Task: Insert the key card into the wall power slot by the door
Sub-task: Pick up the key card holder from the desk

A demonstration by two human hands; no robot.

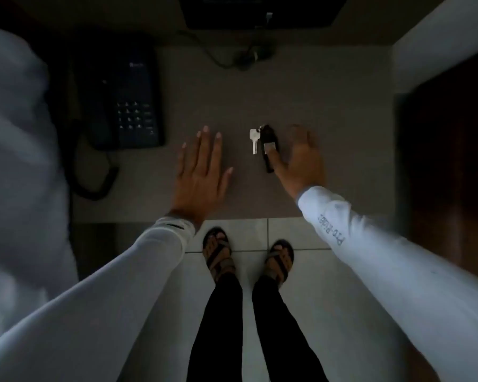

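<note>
A dark key fob (pixel 268 146) with a silver metal key (pixel 254 139) on its ring lies on the grey desk top (pixel 329 106). My right hand (pixel 301 158) rests just to its right, fingers spread, with the thumb lying on the fob. My left hand (pixel 202 166) lies flat and open on the desk, a hand's width left of the key, holding nothing. No wall slot is in view. The room is dim.
A dark desk phone (pixel 127 97) with a coiled cord sits at the left of the desk. A dark screen base (pixel 260 12) and cable (pixel 232 57) are at the back. A dark wooden panel (pixel 453 161) stands right; white fabric (pixel 17 161) hangs left. My sandalled feet (pixel 249 255) stand on pale tiles.
</note>
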